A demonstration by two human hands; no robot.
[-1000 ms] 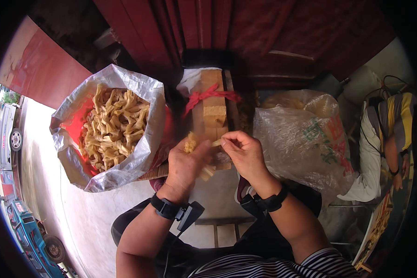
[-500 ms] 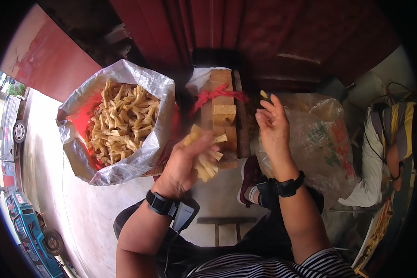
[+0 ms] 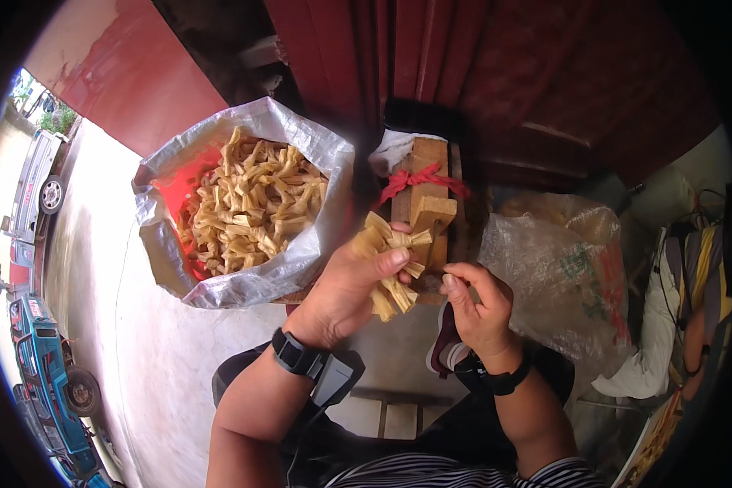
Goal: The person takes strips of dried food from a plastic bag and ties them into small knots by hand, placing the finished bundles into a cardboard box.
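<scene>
My left hand [image 3: 343,286] is wrapped round a bunch of pale yellow, knotted dried strips [image 3: 393,299], whose pleated ends fan out past the thumb. Just right of it, my right hand [image 3: 481,313] is closed, thumb and forefinger pinched together; whatever is between the tips is too small to make out. Beyond both hands stands a wooden block fixture [image 3: 429,163] with a raised wooden piece [image 3: 433,213] and a red cloth tie [image 3: 425,179] knotted round it. Many more knotted strips [image 3: 248,203] fill a silver-lined sack [image 3: 244,291] to the left.
A clear plastic bag [image 3: 557,260] lies at the right, beside cloths and a white bag [image 3: 647,342]. Dark red doors [image 3: 496,81] close off the far side. A low metal-framed stool or stand [image 3: 398,398] shows between my legs. Vehicles [image 3: 49,382] stand at far left.
My right hand has come down and left, from beside the fixture to near the bunch, its fingers now pinched; the small yellow piece at its fingertips no longer shows. My left hand still holds its bunch.
</scene>
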